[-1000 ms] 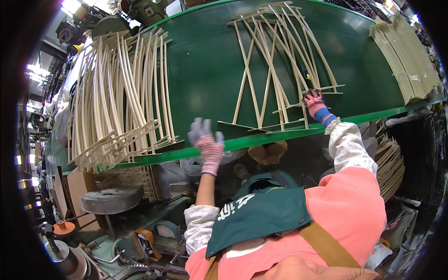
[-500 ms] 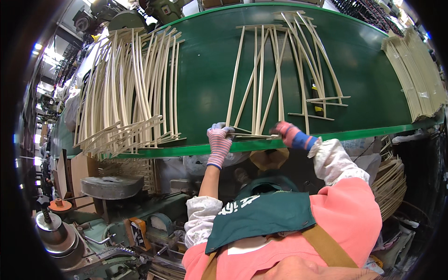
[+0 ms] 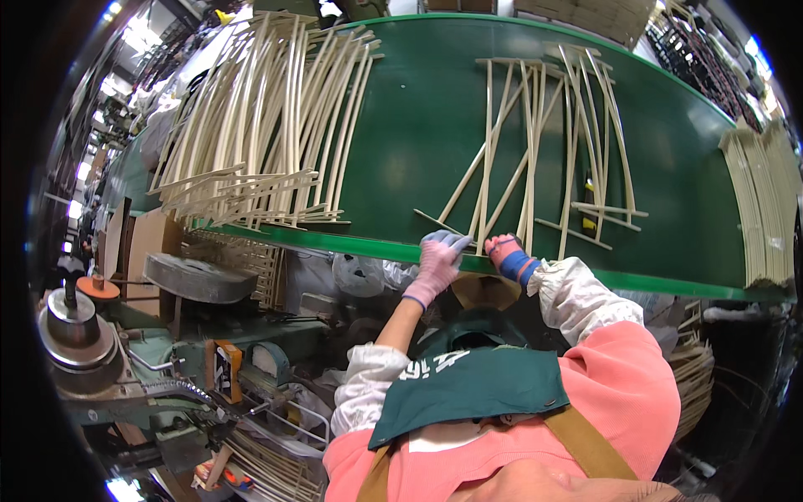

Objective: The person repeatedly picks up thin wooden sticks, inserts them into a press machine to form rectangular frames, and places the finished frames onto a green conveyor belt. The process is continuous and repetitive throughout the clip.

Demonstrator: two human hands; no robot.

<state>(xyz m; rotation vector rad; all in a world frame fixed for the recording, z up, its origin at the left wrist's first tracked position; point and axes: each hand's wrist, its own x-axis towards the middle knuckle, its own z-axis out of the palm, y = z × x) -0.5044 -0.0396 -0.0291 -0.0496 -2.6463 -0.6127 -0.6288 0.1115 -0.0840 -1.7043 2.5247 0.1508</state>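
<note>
On the green table lies a loose frame of long pale strips, some crossed, joined to a short strip at the far end. At its near end, by the table's edge, my gloved left hand has its fingers closed round the strip ends. A short pale crosspiece sticks out from these fingers to the left. Close beside it, my gloved right hand is closed at the same near end; what its fingertips grip is hidden. Another group of joined strips lies just to the right.
A large heap of similar pale strip frames covers the table's left. A black and yellow tool lies under strips on the right. Stacked pale slats stand at the far right. Machinery is at the lower left; the raised green rim runs along the near side.
My hands have come closer together. The near end of the leftmost long strip has swung right, towards my right hand. The whole view has shifted, so the table's contents appear further right.
</note>
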